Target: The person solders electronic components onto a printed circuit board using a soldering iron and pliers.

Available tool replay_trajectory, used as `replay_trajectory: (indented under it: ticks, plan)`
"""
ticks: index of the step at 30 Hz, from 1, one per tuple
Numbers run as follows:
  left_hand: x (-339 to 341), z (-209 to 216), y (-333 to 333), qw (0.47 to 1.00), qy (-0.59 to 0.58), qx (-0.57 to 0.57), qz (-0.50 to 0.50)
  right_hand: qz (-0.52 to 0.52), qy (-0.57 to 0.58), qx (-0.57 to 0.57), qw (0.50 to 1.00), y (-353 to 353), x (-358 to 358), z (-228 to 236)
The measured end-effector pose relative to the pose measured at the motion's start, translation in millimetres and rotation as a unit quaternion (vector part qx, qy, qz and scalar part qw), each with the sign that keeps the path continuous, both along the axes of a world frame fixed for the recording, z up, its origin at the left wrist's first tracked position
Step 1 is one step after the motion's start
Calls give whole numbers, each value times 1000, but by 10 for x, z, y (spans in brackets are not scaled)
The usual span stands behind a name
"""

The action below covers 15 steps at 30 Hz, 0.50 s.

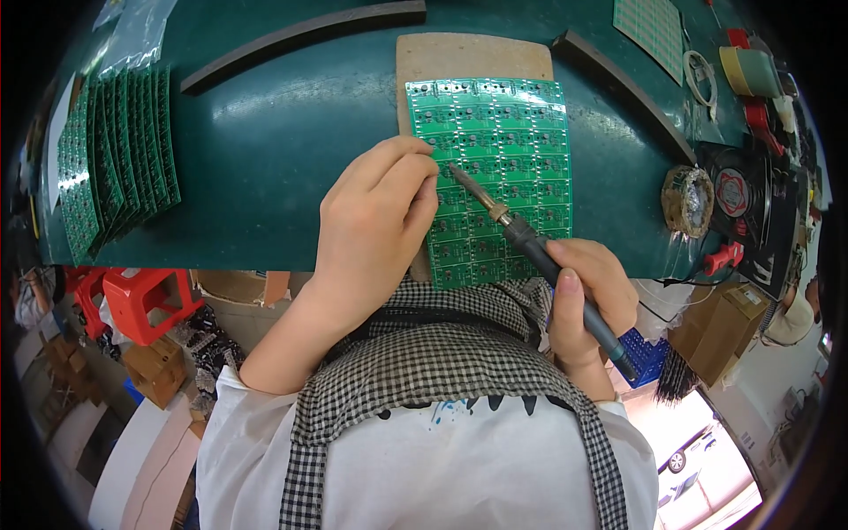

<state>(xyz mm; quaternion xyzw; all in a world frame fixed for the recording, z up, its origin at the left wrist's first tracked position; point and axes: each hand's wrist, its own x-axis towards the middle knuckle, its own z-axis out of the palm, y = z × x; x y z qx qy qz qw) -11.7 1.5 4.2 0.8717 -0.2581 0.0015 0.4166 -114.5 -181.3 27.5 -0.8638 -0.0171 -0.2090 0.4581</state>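
A green circuit board panel, divided into many small repeated boards, lies partly on a tan backing board at the table's near edge. My right hand grips a soldering iron by its dark handle. The iron's tip points up and left, at or just over the panel's left part. Close to that tip, my left hand is bent over the panel's left edge, thumb and fingers pinched together. Whatever the pinch holds, if anything, is too small or hidden to make out.
Several green panels stand in a row at the left. Dark bars lie along the far side and right. A round foil-lined holder, a black fan and tape rolls are at the right. Red stools stand below left.
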Motion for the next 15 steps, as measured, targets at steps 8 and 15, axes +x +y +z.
replay_trajectory:
  ticks: [8,15]
  plan:
    - [-2,40,31,999,9,46,-4,6,14,15,1000,-6,-66,1]
    - [-2,92,28,998,55,5,-1,-229,-110,15,967,-275,-512,-138]
